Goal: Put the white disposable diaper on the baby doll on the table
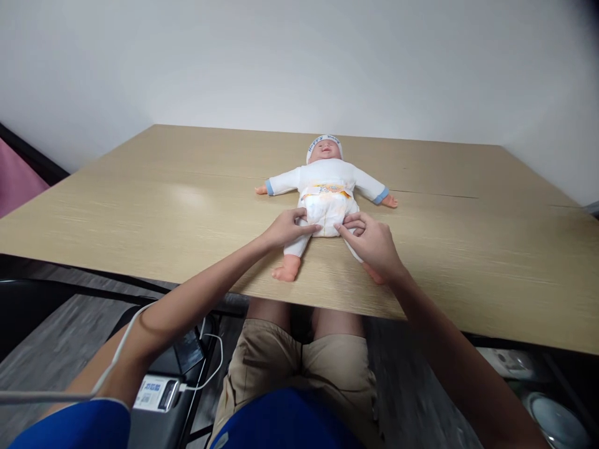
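Observation:
A baby doll point(327, 167) lies on its back on the table, head away from me, arms spread, in a white suit with blue cuffs and a printed cap. Around its hips is a white diaper point(325, 209) with an orange patterned waistband. My left hand point(290, 228) pinches the diaper's edge at the leg on the left. On the opposite side, my right hand point(367, 236) has thumb and fingers closed on the other leg edge. The doll's left-side foot point(287, 269) shows bare; my right hand and wrist partly cover the other leg.
The wooden table point(163, 218) has a seam running across it behind the doll. A white power bank point(156, 393) with a cable rests on a black chair below left. A white cable point(119, 349) crosses my left arm.

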### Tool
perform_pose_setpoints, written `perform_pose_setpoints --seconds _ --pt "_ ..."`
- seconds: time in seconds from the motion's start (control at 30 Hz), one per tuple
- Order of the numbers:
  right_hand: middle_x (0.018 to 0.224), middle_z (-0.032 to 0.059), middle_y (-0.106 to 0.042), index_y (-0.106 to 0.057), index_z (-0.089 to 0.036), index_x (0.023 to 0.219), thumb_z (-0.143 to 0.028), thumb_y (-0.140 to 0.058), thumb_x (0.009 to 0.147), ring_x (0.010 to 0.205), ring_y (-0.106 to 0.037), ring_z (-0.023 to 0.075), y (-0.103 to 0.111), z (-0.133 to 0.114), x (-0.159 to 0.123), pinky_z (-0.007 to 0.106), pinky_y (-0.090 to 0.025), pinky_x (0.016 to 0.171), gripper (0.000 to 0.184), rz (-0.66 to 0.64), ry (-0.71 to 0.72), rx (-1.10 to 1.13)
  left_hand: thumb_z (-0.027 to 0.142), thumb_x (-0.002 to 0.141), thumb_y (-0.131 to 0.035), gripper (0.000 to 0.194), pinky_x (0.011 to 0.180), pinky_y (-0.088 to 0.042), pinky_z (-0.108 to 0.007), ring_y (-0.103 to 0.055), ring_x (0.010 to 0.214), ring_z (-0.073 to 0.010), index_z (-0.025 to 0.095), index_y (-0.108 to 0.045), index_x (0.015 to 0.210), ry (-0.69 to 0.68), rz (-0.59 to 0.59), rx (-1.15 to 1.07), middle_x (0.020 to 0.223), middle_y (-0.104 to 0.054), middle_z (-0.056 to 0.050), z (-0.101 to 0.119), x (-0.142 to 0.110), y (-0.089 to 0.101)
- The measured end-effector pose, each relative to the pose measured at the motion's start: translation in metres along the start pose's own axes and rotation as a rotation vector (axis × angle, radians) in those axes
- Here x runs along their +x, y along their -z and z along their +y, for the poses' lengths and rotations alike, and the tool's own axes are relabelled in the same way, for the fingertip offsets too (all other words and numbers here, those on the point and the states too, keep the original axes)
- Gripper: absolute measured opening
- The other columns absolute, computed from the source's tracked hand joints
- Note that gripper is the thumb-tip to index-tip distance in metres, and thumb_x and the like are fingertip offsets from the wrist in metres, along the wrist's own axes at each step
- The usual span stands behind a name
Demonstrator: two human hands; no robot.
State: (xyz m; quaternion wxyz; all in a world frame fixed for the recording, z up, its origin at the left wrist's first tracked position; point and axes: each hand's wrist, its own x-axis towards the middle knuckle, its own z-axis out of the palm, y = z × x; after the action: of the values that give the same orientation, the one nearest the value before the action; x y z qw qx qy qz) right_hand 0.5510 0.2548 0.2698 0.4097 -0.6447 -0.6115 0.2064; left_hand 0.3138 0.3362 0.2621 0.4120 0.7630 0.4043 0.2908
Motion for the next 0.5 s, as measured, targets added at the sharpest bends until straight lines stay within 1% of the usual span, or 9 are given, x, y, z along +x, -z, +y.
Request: perform_pose_setpoints --seconds 0.1,0.17,0.23,0.3,0.37,0.43,0.5 --pt "0.097 0.0080 -0.086 -0.074 -0.023 0.099 -0.055 -0.078 0.090 0.084 -0.080 0.0273 0.003 0.000 -0.001 0.038 -0.057 0.079 0.033 -0.009 -0.016 0.058 0.052 0.084 -0.083 0.038 0.080 -0.048 -0.033 -0.066 0.089 -0.0231 0.018 -0.076 0.098 0.002 -0.014 -0.056 0.095 -0.075 -0.004 -0.001 0.003 0.001" --pt "0.096 0.0081 -0.086 -0.076 -0.023 0.096 -0.055 -0.076 0.092 0.082 -0.079 0.0275 0.002 -0.001 0.000 0.038 -0.056 0.078 0.032 -0.020 -0.005 0.007 0.052 0.084 -0.083 0.038 0.083 -0.050 -0.034 -0.067 0.092 -0.0237 0.018 -0.077 0.099 -0.010 -0.009 -0.050 0.098 -0.076 -0.005 -0.001 0.002 0.000" --pt "0.094 0.0076 -0.085 -0.078 -0.023 0.094 -0.053 -0.073 0.094 0.079 -0.076 0.0271 -0.001 -0.001 0.001 0.038 -0.053 0.076 0.030 -0.040 0.037 -0.092 0.052 0.084 -0.083 0.038 0.084 -0.050 -0.035 -0.067 0.091 -0.0241 0.018 -0.077 0.099 -0.024 -0.004 -0.031 0.098 -0.077 -0.005 0.001 0.001 0.000" --pt "0.095 0.0083 -0.083 -0.077 -0.023 0.090 -0.051 -0.071 0.096 0.081 -0.073 0.0276 -0.005 0.000 0.002 0.038 -0.049 0.076 0.029 -0.058 0.102 -0.201 0.054 0.084 -0.083 0.039 0.081 -0.049 -0.035 -0.065 0.087 -0.0237 0.018 -0.076 0.096 -0.023 0.001 0.011 0.093 -0.075 -0.004 0.003 -0.001 -0.001" --pt "0.097 0.0096 -0.080 -0.074 -0.022 0.085 -0.051 -0.070 0.097 0.087 -0.071 0.0285 -0.010 0.001 0.004 0.037 -0.046 0.077 0.031 -0.057 0.150 -0.282 0.058 0.083 -0.083 0.041 0.075 -0.046 -0.034 -0.061 0.080 -0.0225 0.019 -0.073 0.088 -0.013 0.023 0.091 0.083 -0.071 -0.002 0.005 -0.002 -0.002" --pt "0.098 0.0096 -0.077 -0.070 -0.022 0.082 -0.052 -0.069 0.097 0.089 -0.068 0.0279 -0.014 0.003 0.004 0.036 -0.044 0.076 0.033 -0.046 0.152 -0.316 0.061 0.083 -0.081 0.043 0.071 -0.043 -0.033 -0.058 0.077 -0.0215 0.019 -0.071 0.083 0.000 0.048 0.163 0.078 -0.066 -0.001 0.006 -0.002 -0.004" --pt "0.097 0.0082 -0.075 -0.067 -0.022 0.081 -0.052 -0.067 0.099 0.088 -0.066 0.0261 -0.016 0.004 0.005 0.035 -0.042 0.076 0.034 -0.045 0.135 -0.307 0.062 0.084 -0.078 0.043 0.070 -0.043 -0.033 -0.058 0.078 -0.0219 0.019 -0.071 0.083 0.016 0.061 0.188 0.079 -0.066 -0.001 0.006 -0.002 -0.005"
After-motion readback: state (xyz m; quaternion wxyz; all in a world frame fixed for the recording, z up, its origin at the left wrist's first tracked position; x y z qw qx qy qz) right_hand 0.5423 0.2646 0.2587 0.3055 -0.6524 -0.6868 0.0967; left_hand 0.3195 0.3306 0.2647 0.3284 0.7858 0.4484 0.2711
